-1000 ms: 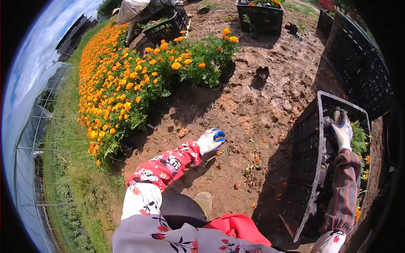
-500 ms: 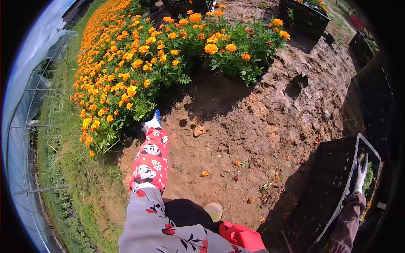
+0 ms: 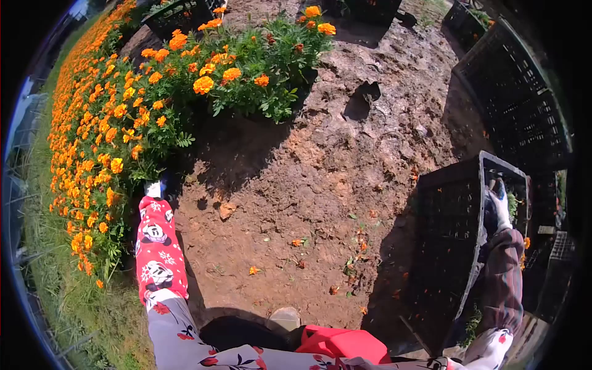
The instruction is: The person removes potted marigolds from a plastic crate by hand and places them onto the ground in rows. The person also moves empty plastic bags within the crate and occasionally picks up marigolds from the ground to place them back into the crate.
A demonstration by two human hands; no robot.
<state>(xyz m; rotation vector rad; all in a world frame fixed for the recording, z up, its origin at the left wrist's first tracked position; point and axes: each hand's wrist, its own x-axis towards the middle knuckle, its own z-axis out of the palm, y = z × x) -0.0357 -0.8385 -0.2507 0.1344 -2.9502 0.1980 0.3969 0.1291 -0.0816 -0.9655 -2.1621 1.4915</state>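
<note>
My left hand (image 3: 155,188), in a white and blue glove below a red printed sleeve cover (image 3: 161,246), is at the lower edge of the orange marigold plants (image 3: 117,132). Leaves and shadow hide its fingers. On the right, my right hand (image 3: 502,206), gloved in white and grey, reaches inside the rim of a black crate (image 3: 484,185) beside some green foliage (image 3: 513,206). Its fingers are partly visible and curved, and what they may hold cannot be made out.
More black crates stand at the right (image 3: 512,92) and at the top (image 3: 176,18). Brown muddy soil (image 3: 296,203) with scattered orange petals lies between the flowers and the crate. Grass (image 3: 46,271) borders the left side, and a shoe (image 3: 284,319) shows below.
The view has turned to the right, so flowers and soil have shifted left. My right hand has bent inward at the crate, its fingers less spread. My left hand remains by the plants.
</note>
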